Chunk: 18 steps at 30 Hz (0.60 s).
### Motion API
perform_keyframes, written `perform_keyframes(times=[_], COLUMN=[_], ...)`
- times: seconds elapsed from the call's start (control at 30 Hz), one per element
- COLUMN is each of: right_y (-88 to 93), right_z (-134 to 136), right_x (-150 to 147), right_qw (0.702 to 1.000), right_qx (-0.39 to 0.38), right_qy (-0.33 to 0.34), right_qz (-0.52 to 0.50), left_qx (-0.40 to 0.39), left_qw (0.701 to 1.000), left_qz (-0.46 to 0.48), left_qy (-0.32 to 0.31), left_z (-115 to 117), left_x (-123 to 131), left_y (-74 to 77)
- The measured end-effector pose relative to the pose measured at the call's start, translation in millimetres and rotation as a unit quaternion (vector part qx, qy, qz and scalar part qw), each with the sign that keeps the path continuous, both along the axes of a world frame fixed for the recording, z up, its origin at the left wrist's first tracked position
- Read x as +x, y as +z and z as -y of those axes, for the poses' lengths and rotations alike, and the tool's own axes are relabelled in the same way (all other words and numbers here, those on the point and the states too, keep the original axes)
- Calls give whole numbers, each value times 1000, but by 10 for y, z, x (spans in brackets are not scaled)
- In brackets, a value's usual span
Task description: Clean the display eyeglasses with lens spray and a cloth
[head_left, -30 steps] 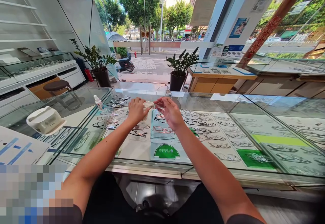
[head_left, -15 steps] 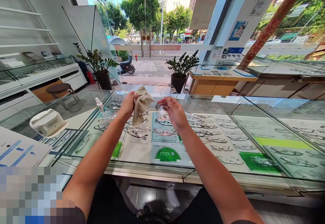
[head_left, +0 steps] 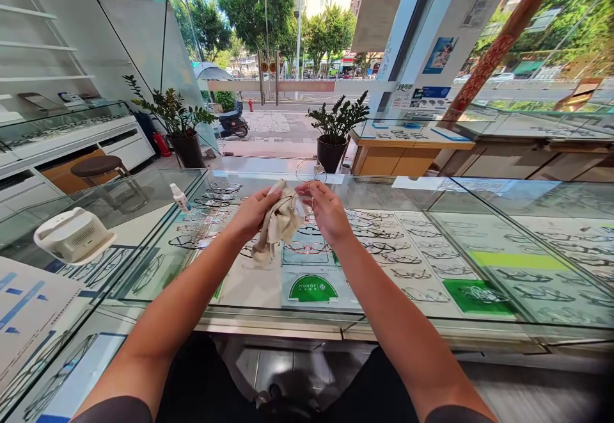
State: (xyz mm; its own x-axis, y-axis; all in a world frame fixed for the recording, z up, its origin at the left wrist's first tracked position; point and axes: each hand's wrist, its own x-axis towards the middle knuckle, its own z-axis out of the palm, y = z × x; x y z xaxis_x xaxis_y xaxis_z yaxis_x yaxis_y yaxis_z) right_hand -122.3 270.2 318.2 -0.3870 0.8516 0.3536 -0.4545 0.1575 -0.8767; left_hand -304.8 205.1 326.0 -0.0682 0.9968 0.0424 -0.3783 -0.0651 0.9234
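Note:
A crumpled beige cloth point(head_left: 281, 221) hangs from my left hand point(head_left: 254, 210), whose fingers are closed on it. My right hand point(head_left: 330, 210) pinches a pair of thin-rimmed eyeglasses point(head_left: 307, 170) above the glass counter; one round rim stands up over the fingertips. The cloth reaches the fingers of my right hand and covers part of the glasses, so the contact with the lens is partly hidden. Below both hands, rows of eyeglasses point(head_left: 307, 247) lie inside the glass display counter point(head_left: 249, 282).
On the counter's left stand a white spray bottle point(head_left: 180, 198) and a white plastic device point(head_left: 77, 236). A printed sheet point(head_left: 29, 314) lies at the far left. Potted plants point(head_left: 332, 148) and a stool point(head_left: 98, 167) are beyond the counter.
My left hand has moved right with the cloth, which now meets the glasses at my right hand. The view has shifted slightly, and the blurred patch at the lower left is gone.

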Motion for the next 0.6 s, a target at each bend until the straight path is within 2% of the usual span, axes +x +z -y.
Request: perform_keyframes(times=[0.17,0.4,0.6], right_y=[49,49,-8], right_z=[44,141,173], right_x=[22,-25,-77], right_qw=[999,996,993], right_qx=[-26,-54,-55], right_qy=[20,72,101], right_qz=[-17,-21,-12], left_qx=[7,15,5], left_qw=[999,990,990], left_qz=[-26,-77,-58], left_qy=[-17,-121,-126], left_z=[27,113,120], left_x=[-17,52,94], left_y=[13,-17,-61])
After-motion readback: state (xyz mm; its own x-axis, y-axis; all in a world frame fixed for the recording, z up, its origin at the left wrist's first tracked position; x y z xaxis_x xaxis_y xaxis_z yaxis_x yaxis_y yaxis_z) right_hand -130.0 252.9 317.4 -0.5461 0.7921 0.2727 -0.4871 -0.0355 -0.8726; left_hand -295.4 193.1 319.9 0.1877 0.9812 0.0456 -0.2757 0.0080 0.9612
